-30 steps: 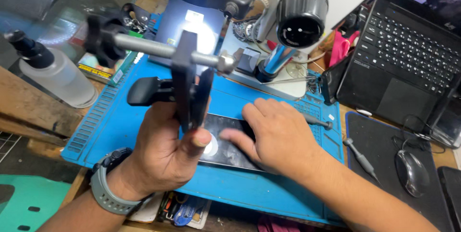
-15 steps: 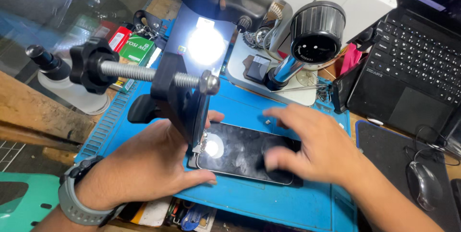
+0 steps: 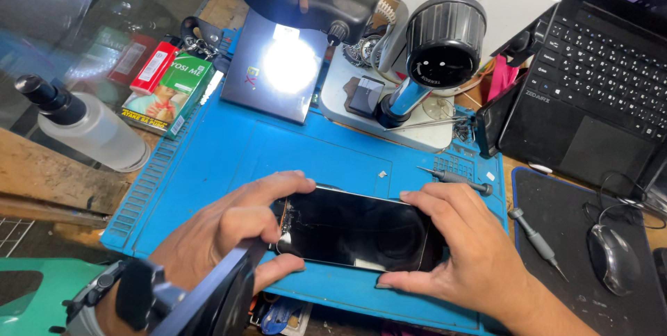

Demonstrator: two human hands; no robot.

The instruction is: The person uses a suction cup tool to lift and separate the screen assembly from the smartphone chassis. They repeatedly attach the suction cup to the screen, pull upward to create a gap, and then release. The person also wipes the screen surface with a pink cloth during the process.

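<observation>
Phone [image 3: 354,228] lies with its long axis left-right in the lower middle; my left hand [image 3: 240,235] and right hand [image 3: 462,246] pinch its 2 ends, fingers curled.

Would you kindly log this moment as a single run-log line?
left hand: grips phone left end | right hand: grips right end | phone: flat on blue mat | clamp: foreground

A microscope [image 3: 431,44], laptop [image 3: 604,79], mouse [image 3: 613,258] and spray bottle [image 3: 83,127] surround the mat.
</observation>
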